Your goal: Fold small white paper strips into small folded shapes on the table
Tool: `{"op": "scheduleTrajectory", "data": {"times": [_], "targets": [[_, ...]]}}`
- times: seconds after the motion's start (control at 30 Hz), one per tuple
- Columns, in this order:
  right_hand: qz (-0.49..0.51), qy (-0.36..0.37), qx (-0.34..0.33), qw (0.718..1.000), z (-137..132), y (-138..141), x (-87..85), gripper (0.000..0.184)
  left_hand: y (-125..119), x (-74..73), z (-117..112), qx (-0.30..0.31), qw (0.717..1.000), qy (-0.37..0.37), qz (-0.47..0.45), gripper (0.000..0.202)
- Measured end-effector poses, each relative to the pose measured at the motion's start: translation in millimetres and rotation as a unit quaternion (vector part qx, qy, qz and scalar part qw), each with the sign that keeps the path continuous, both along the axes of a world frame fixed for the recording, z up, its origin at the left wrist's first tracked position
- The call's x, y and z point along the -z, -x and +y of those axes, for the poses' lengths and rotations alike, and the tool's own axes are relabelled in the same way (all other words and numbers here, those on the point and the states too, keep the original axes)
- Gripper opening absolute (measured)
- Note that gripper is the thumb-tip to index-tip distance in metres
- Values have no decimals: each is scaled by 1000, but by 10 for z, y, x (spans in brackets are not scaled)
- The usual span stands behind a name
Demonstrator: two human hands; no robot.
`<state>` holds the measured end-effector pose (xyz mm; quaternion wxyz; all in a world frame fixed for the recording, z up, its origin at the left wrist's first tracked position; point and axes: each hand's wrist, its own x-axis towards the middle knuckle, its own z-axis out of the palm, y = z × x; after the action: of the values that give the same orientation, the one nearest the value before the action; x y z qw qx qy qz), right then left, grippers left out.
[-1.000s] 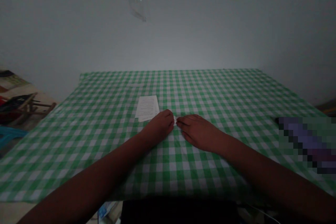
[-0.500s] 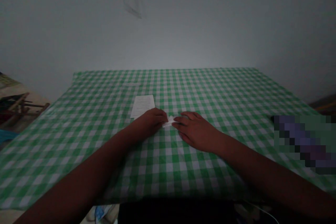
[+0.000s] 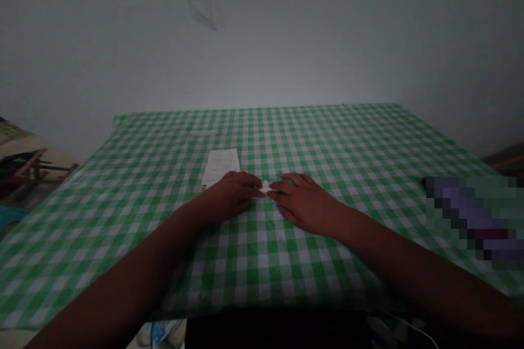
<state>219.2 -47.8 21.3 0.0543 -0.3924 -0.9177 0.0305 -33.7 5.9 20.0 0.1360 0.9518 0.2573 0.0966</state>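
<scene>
A small piece of folded white paper [image 3: 266,187] lies on the checked cloth between my two hands, mostly covered by fingers. My left hand [image 3: 232,191] grips its left end, thumb in front and forefinger behind. From the other side, my right hand [image 3: 305,202] holds the right end with its fingertips, while its other fingers are spread a little. Beyond my left wrist lies a printed white sheet [image 3: 222,163], its lower part hidden by that hand.
A green and white checked tablecloth [image 3: 262,262] covers the table, which reaches a pale wall [image 3: 262,54]. At the right edge is a blurred-out, dark purple item [image 3: 466,207]. Wooden furniture [image 3: 41,169] stands left of the table.
My left thumb has come forward to the front edge of the small paper, and less of the paper shows between my hands. My right hand stays nearly still.
</scene>
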Motion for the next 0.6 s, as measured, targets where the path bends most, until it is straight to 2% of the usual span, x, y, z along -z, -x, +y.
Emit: {"op": "scheduleTrajectory", "data": {"times": [0.27,0.6], "targets": [[0,3,2,1000,-2,-11,-14,42,39,-69,-4,-4,998,1,56,53],[5,13,6,1000,5,-23,-31,41,132,-133,21,-15,998,22,54,46]]}}
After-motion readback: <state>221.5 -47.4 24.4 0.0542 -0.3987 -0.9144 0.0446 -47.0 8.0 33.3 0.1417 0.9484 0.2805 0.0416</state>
